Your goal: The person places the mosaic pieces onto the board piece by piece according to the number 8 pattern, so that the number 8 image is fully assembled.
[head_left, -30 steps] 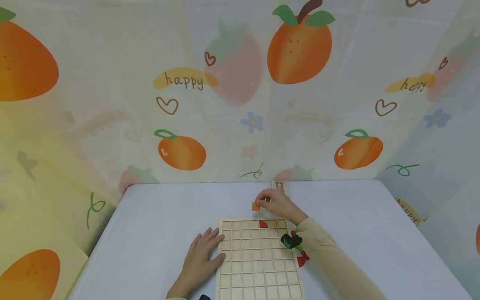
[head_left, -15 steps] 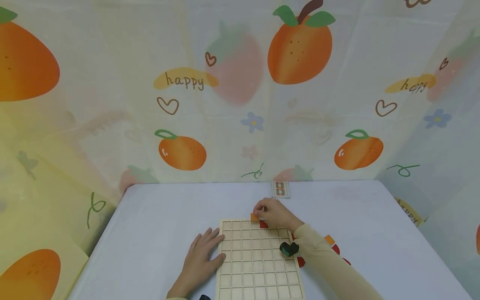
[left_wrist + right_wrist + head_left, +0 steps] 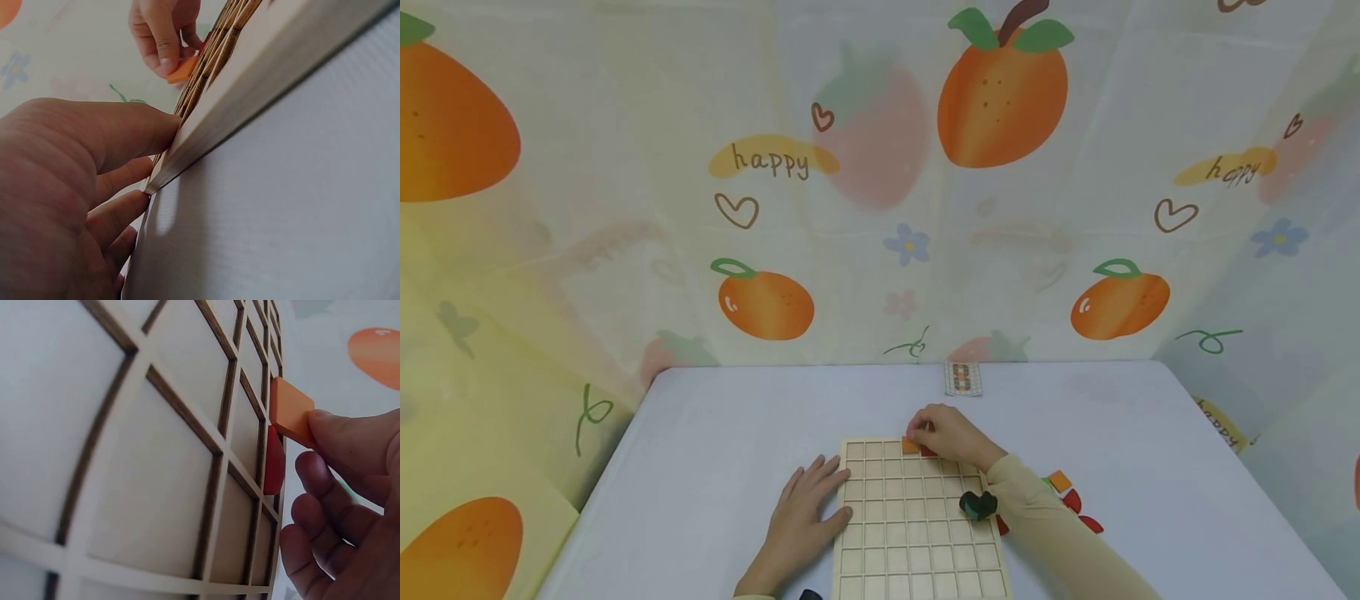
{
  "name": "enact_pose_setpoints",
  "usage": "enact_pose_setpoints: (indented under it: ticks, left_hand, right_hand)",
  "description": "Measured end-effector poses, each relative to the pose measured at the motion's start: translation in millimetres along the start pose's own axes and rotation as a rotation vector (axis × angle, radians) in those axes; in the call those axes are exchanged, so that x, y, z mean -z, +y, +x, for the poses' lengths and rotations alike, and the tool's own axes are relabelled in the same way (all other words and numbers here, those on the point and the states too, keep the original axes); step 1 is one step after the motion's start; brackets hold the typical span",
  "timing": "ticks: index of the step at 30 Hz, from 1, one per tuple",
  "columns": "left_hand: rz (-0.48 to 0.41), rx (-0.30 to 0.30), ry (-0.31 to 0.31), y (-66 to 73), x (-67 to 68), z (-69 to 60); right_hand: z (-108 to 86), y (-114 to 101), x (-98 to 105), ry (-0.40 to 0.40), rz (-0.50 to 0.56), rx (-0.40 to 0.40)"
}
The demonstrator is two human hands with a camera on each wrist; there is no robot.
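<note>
A wooden grid board [image 3: 887, 533] with square cells lies on the table. At its far edge my right hand [image 3: 951, 435] pinches an orange square tile [image 3: 292, 412] between thumb and finger. That tile is tilted over a far-row cell, beside a red rounded tile [image 3: 274, 464] that sits in the same row. The right wrist view shows the tile's edge against the board's dividers. My left hand [image 3: 805, 517] rests at the board's left side, fingers spread and straight. In the left wrist view the fingertips [image 3: 169, 128] touch the board's side wall.
Several loose red, orange and green tiles [image 3: 1060, 481] lie right of the board, partly behind the right sleeve [image 3: 1052, 517]. A small patterned card [image 3: 962, 378] lies near the table's back edge. A fruit-printed cloth [image 3: 880, 250] hangs behind the table.
My right hand has brought the orange tile from beyond the board down to its far row, next to the red one. The card and loose tiles have come into fuller view. The left hand stays put.
</note>
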State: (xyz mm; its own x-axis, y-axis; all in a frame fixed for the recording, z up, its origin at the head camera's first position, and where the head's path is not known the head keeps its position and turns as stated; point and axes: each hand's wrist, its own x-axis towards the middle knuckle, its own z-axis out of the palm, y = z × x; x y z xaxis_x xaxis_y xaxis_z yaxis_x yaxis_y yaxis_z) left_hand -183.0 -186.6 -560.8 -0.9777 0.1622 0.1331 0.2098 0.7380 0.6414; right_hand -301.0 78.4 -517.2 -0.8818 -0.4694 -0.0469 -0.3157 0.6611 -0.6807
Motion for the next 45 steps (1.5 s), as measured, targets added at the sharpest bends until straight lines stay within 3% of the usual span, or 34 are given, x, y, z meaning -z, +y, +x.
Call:
enact_pose_setpoints:
  ticks: [7,28,32,37,45]
  left_hand:
    - [-0.008,-0.007,0.002,1.4,0.0,0.3]
    - [-0.002,-0.002,-0.018,-0.1,-2.3,1.7]
    - [-0.012,0.003,-0.020,0.6,-1.5,0.9]
    - [-0.012,0.001,-0.013,0.8,-0.5,0.5]
    - [-0.013,-0.007,-0.011,0.6,1.8,0.0]
  right_hand:
    - [-0.9,3.3,-0.2,-0.007,-0.036,0.030]
    - [-4.5,3.4,-2.3,0.046,0.006,-0.028]
    - [-9.1,-1.2,12.1,0.061,0.098,-0.083]
    - [-17.8,-11.8,45.1,0.090,0.220,-0.091]
    - [-40.0,-18.0,94.2,0.171,0.279,-0.072]
